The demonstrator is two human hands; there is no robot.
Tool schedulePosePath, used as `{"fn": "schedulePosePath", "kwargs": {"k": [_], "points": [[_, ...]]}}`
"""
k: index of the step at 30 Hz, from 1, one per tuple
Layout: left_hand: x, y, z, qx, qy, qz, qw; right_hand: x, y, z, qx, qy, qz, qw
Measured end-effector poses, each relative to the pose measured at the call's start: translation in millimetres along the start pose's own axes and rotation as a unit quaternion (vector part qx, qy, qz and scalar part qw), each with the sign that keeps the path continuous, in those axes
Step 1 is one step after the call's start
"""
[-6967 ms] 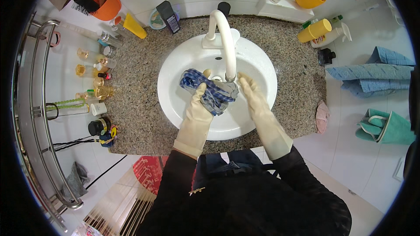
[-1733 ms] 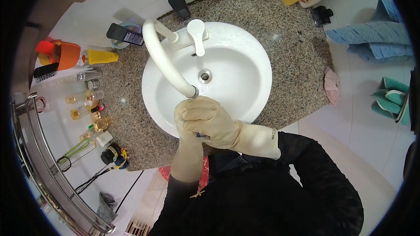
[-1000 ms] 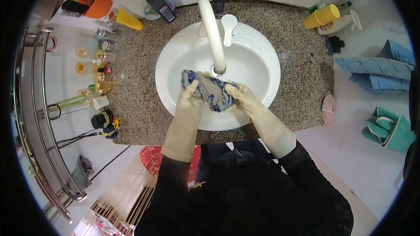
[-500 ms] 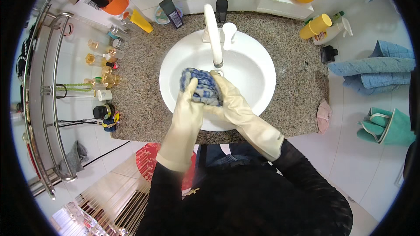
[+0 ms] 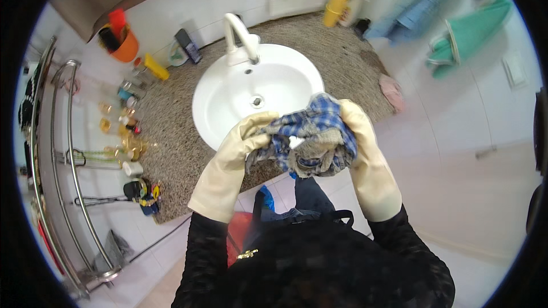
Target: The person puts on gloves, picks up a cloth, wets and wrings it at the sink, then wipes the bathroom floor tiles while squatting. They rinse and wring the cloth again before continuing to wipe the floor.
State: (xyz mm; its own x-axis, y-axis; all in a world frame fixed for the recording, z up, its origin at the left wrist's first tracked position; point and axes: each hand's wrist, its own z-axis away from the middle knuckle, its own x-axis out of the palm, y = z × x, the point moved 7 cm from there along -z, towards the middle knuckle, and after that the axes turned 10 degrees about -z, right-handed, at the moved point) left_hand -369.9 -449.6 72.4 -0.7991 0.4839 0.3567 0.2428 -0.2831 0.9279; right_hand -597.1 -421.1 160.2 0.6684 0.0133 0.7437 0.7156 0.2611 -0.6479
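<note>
A crumpled blue-and-grey plaid cloth (image 5: 319, 134) hangs between my hands, past the front right rim of the white sink (image 5: 228, 88). My left hand (image 5: 245, 137), in a cream rubber glove, grips the cloth's left side. On its right side my right hand (image 5: 361, 137), gloved the same way, is closed round the edge, its fingers partly behind the fabric. A small white patch shows in the folds. The white faucet (image 5: 245, 41) stands at the back of the sink, and the drain (image 5: 257, 101) is in plain sight. No running water shows.
A speckled stone counter (image 5: 177, 114) surrounds the sink. Several bottles and an orange cup (image 5: 127, 50) line its left side, near a metal rack (image 5: 71, 137). A yellow cup (image 5: 335, 8) is at the back right. Blue and green towels hang on the right; a pink cloth (image 5: 391, 92) lies at the counter's edge.
My hands have carried the cloth from over the basin toward me and right, and spread apart. The bunched cloth is now looser and wider. The view has turned.
</note>
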Motion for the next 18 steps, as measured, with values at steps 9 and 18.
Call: {"fn": "schedulePosePath", "kwargs": {"k": [9,18], "points": [[155.4,16.3,76.9,0.043,-0.318,-0.112,0.940,26.9,-3.7,184.8,-0.196,0.212,-0.036,0.957],[321.1,-39.4,128.1,-0.127,-0.443,-0.126,0.878,11.7,-9.6,370.9,-0.286,0.206,0.006,0.936]]}}
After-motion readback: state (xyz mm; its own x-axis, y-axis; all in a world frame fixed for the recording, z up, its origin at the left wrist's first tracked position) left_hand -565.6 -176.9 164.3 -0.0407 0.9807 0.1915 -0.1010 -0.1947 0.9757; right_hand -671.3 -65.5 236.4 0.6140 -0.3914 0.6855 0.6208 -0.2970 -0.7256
